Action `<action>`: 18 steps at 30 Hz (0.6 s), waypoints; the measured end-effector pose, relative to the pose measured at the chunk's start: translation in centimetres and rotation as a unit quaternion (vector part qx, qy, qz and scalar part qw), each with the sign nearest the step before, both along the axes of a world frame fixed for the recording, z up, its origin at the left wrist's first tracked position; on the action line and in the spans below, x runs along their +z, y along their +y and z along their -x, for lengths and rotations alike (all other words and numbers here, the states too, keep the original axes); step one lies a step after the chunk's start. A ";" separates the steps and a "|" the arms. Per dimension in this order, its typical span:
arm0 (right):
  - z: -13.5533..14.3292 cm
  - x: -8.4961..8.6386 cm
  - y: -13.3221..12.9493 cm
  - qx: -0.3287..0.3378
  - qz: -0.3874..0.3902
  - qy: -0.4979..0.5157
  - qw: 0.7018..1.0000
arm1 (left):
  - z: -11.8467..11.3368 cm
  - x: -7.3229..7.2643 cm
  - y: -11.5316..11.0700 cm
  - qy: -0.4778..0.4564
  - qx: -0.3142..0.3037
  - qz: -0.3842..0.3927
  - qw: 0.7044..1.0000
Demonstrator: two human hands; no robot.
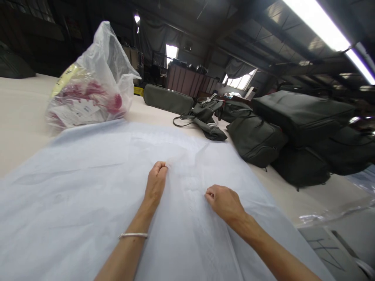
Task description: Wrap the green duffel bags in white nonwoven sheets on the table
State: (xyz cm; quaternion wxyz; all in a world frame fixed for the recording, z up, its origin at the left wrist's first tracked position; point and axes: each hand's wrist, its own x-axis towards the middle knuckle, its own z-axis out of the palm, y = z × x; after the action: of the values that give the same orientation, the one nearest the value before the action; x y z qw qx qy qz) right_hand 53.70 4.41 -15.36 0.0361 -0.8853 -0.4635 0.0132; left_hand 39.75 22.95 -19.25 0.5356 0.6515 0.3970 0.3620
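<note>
A large pale bluish-white sheet (88, 187) covers the near part of the table, wrinkled in places. Over its middle lies a thin translucent plastic piece (190, 218) with faint markings. My left hand (156, 179), with a bracelet on the wrist, pinches the top left of this plastic. To the right, my right hand (224, 201) is closed with its fingertips together near the plastic's right side; what lies between those fingers is too small to make out.
A clear plastic bag (93, 89) with red items stands at the back left of the table (17, 117). Dark green bags (301, 113) are piled on the right. A long dark case (168, 97) and a strapped bag (205, 117) lie beyond the sheet.
</note>
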 end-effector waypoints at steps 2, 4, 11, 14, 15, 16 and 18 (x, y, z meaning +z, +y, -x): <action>1.4 0.8 0.3 0.030 -0.023 0.124 0.992 | 0.3 0.5 0.0 -0.023 -0.010 0.036 0.999; 1.6 1.2 1.2 0.043 -0.042 0.248 0.967 | 0.3 0.6 -0.1 -0.022 -0.044 0.027 0.998; -3.5 -2.4 7.9 0.103 -0.177 0.071 0.976 | -0.4 0.5 -0.7 -0.011 -0.073 -0.097 0.992; -4.5 -4.9 9.9 0.150 -0.075 0.101 0.981 | 0.0 0.8 -0.4 -0.052 0.023 -0.055 0.997; -4.5 -5.4 10.5 0.146 -0.044 0.109 0.982 | 0.2 0.9 -0.3 -0.058 0.044 -0.046 0.996; -4.4 -5.6 11.0 0.136 -0.020 0.113 0.984 | 0.2 0.9 -0.3 -0.053 0.049 -0.047 0.996; -4.3 -5.4 11.9 0.100 0.004 0.102 0.990 | 0.2 0.8 -0.5 -0.007 0.001 -0.083 0.997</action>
State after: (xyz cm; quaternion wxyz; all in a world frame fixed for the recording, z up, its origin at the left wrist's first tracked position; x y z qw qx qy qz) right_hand 58.04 16.32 -20.76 0.0785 -0.8288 -0.5431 0.1090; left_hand 39.58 22.47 -18.44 0.4820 0.6909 0.3627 0.3985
